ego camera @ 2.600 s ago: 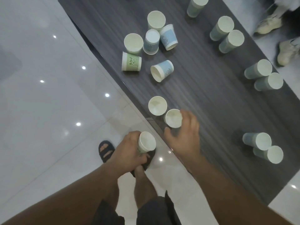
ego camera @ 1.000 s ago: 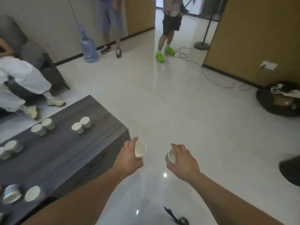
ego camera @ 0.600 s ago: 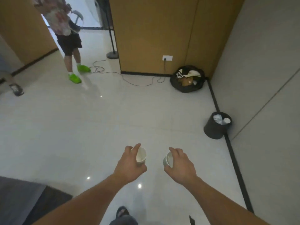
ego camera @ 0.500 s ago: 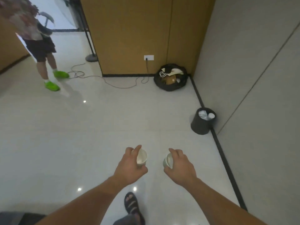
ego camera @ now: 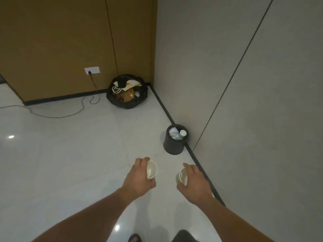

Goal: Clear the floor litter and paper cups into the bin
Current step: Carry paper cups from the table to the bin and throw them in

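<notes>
Status: my left hand (ego camera: 138, 179) gripped a white paper cup (ego camera: 151, 170), fingers curled round its side, mouth turned right. My right hand (ego camera: 195, 184) gripped a second paper cup (ego camera: 181, 175), fingers wrapped over it, mouth turned left. Both cups hung apart above the white tiled floor (ego camera: 70, 154). Small black bin (ego camera: 173, 145) stood just ahead, slightly right, against the grey wall (ego camera: 244, 102), with crumpled paper (ego camera: 173, 135) and a discarded cup (ego camera: 182, 132) inside. Open black rubbish bag (ego camera: 127, 103) sat in the far corner. Cable (ego camera: 57, 117) ran from the wall socket (ego camera: 92, 70) across the floor.
</notes>
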`<state>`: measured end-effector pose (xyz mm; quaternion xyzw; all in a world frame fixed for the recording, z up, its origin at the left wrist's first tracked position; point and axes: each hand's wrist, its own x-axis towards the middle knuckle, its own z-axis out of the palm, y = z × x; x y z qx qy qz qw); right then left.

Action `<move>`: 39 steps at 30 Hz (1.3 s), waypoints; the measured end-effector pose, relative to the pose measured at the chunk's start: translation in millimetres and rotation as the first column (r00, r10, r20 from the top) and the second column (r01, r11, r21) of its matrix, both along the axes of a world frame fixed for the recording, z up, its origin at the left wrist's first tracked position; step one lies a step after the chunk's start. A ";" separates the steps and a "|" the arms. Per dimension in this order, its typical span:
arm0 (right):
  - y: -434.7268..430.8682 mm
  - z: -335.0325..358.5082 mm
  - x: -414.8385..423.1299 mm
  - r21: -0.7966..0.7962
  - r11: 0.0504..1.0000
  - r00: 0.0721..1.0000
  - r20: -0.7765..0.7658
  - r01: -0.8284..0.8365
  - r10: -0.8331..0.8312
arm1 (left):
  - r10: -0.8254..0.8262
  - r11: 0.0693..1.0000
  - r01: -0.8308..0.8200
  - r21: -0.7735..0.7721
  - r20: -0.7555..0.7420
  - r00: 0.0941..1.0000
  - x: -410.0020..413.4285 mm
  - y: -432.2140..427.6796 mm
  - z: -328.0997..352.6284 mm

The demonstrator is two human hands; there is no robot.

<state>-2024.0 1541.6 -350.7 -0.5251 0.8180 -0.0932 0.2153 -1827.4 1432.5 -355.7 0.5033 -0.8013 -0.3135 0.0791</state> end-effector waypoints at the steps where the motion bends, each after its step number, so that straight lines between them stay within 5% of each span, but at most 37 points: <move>1: -9.3 -1.1 -8.6 0.005 1.000 1.000 0.007 0.013 -0.013 | -0.016 1.000 0.016 -0.006 0.001 1.000 -12.6 -14.9 0.7; 8: -104.2 -26.7 -90.5 0.030 0.998 0.998 0.019 0.052 -0.052 | -0.121 0.993 0.121 0.004 0.025 0.992 -111.4 -122.7 -14.8; 24: -314.2 -84.7 -289.7 0.090 0.987 0.986 0.091 0.133 -0.141 | -0.033 0.989 0.028 0.143 0.035 0.999 -290.1 -316.4 -91.9; 30: -394.1 -167.9 -329.5 0.133 0.959 0.951 0.150 0.251 -0.270 | -0.107 0.966 0.092 0.241 0.048 0.993 -342.1 -394.5 -177.4; 39: -486.0 -379.9 -384.1 0.134 0.943 0.939 0.120 0.305 -0.321 | -0.122 0.968 0.125 0.219 -0.028 0.992 -424.5 -470.8 -370.5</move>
